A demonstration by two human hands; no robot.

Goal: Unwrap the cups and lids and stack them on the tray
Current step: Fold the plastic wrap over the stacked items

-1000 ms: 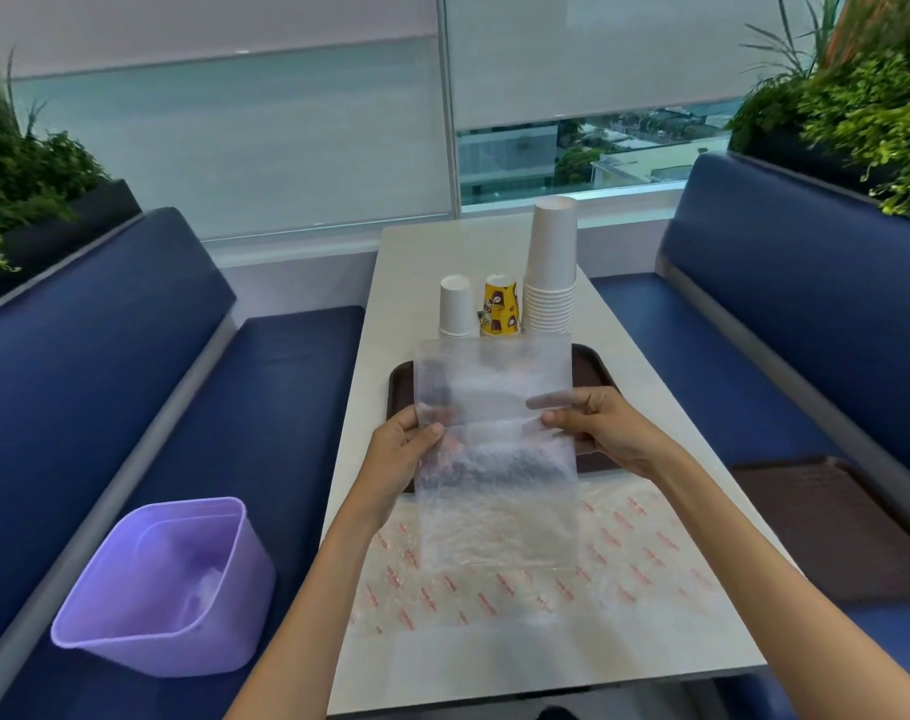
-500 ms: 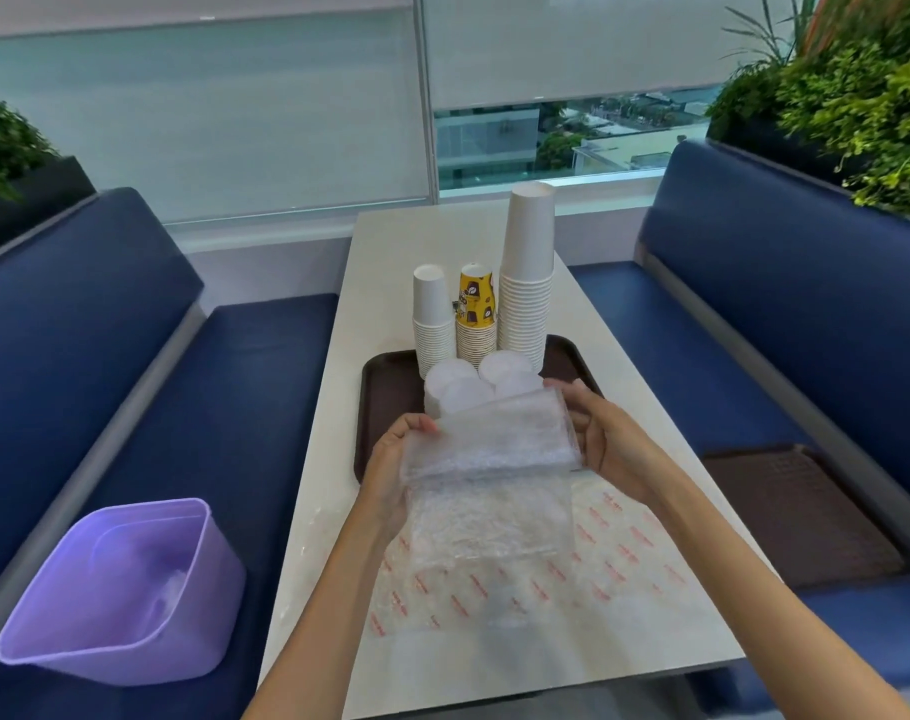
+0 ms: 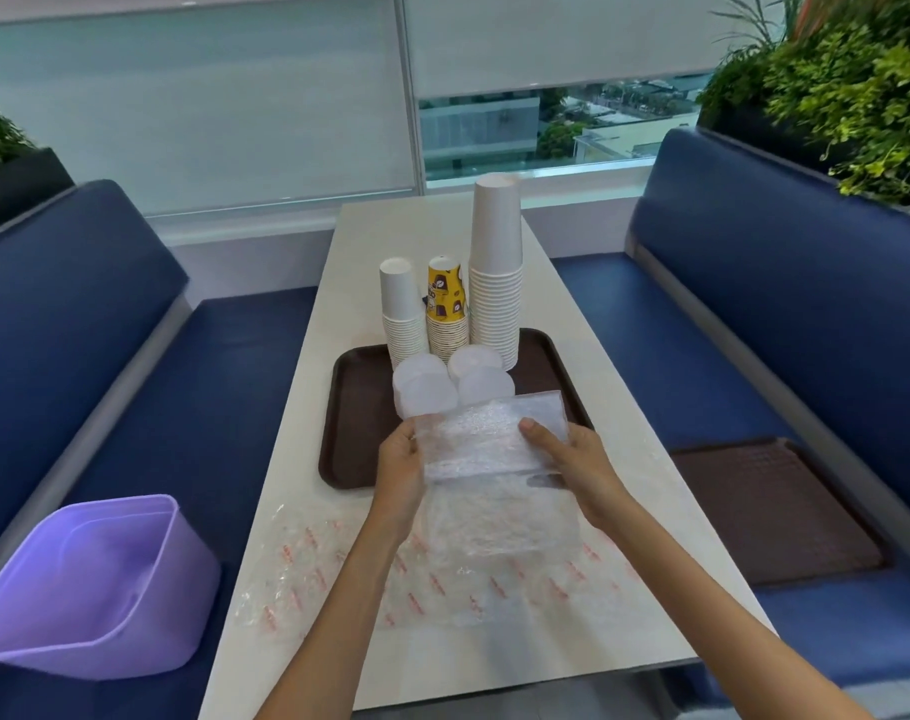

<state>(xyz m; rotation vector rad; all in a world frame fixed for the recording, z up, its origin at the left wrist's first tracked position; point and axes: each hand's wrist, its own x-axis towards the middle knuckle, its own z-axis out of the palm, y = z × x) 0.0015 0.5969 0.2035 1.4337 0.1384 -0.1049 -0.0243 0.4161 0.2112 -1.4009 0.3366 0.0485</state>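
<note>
One wrapper (image 3: 489, 446): clear plastic, folded over on itself, held over the near edge of the tray (image 3: 338, 423).
Long axis: side to side, roughly parallel with the tray's near edge, right end tilted slightly higher; the loose lower sheet trails from the fold toward the person.
Left hand (image 3: 401, 470): grasps the wrapper's left end, fingers curled behind the plastic.
Right hand (image 3: 572, 465): pinches the wrapper's right end, thumb pressed on the upper face; the other fingers are hidden beneath.
Lids (image 3: 427, 394): four low stacks, translucent and round, clustered mid-tray just beyond the wrapper's far edge.
Cups: three upside-down stacks along the tray's far side: small white stack (image 3: 402, 314) left, yellow printed stack (image 3: 445, 309) centre, tall white stack (image 3: 496, 272) right.
Printed wrapper (image 3: 442, 589): flat on the table (image 3: 349, 262), nearer the person than the tray, red markings, partly under the held sheet.
Purple bin (image 3: 89, 579): on the bench seat left of the tray.
Second tray (image 3: 775, 511): on the bench seat right of the tray.
</note>
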